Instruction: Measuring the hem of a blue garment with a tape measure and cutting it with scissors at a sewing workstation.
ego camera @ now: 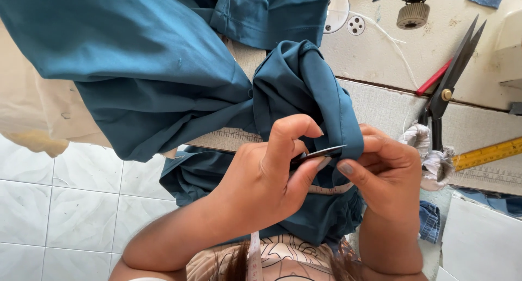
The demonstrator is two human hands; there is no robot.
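Head view: left hand (pixel 261 177) pinching small snips (pixel 318 153) between thumb and fingers (pixel 288 130), blades laid against a teal cloth (pixel 304 90) fold, likely to reach a stray thread. Right hand (pixel 386 175) fingers closed on that fold just beside the blades, keeping it taut; big shears (pixel 448 85) and yellow ruler (pixel 486 153) parked beyond on the surface (pixel 380 104), well apart.

Bunched teal garment (pixel 163 69) on table edge, small dark snips (pixel 318 153) against fold
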